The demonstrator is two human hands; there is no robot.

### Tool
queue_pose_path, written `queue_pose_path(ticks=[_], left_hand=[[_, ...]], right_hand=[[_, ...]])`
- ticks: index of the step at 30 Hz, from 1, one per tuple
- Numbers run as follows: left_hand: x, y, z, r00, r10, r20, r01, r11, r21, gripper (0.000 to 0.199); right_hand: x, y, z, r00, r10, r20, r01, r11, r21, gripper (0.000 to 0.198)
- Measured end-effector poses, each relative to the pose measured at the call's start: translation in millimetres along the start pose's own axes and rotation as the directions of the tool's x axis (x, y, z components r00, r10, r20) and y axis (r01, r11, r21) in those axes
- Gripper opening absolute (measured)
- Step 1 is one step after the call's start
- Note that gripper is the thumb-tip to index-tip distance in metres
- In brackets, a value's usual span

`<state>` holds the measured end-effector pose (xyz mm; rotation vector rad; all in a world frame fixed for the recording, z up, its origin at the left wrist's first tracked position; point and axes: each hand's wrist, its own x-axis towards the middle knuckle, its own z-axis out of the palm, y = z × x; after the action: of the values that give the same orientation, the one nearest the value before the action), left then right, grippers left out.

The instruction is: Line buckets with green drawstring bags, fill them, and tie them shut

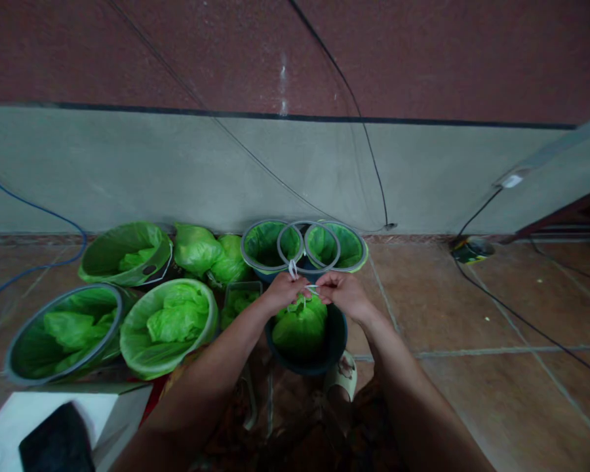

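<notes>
My left hand (286,293) pinches a white string (313,286) at the gathered neck of a full green plastic bag (299,331). From the other side, my right hand (345,295) grips the same string with closed fingertips. A white loop (293,267) sticks up beside my left fingers. The bag sits inside a dark round bin (341,341) between my feet. Just behind my hands, a thin grey ring (337,252) overlaps two bins lined in green, the left lined bin (261,246) and the right lined bin (356,246).
Several green-lined bins stand at left, including a pale-rimmed bin (137,351) and a grey-rimmed bin (24,367). Tied green bags (196,249) lean by the wall (201,177). A white box (39,419) is at lower left; a black cable (535,331) crosses the tiles at right.
</notes>
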<state>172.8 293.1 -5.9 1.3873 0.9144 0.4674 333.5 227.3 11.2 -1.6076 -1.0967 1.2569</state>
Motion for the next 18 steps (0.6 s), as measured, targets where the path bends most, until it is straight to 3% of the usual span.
queue_pose_path(ticks=[3, 7, 10, 13, 18], left_hand=[[0, 2, -5, 0.999, 0.028, 0.028, -0.03, 0.997, 0.075, 0.012], [-6, 8, -10, 0.978, 0.164, 0.131, -0.198, 0.927, 0.318, 0.018], [-10, 14, -13, 0.936, 0.275, 0.221, -0.351, 0.794, 0.497, 0.022], [-13, 17, -13, 0.89, 0.314, 0.331, -0.455, 0.646, 0.613, 0.018], [-14, 10, -4, 0.875, 0.365, 0.318, -0.456, 0.402, 0.794, 0.019]], right_hand=[[-3, 1, 0, 0.986, 0.106, 0.131, -0.11, 0.994, 0.021, 0.019], [2, 9, 2, 0.999, 0.035, -0.005, -0.035, 0.991, -0.13, 0.014], [7, 15, 9, 0.999, 0.018, 0.034, -0.013, 0.992, -0.123, 0.027], [6, 17, 16, 0.983, 0.077, 0.164, -0.065, 0.995, -0.077, 0.021], [1, 13, 16, 0.97, 0.164, 0.181, -0.151, 0.985, -0.084, 0.023]])
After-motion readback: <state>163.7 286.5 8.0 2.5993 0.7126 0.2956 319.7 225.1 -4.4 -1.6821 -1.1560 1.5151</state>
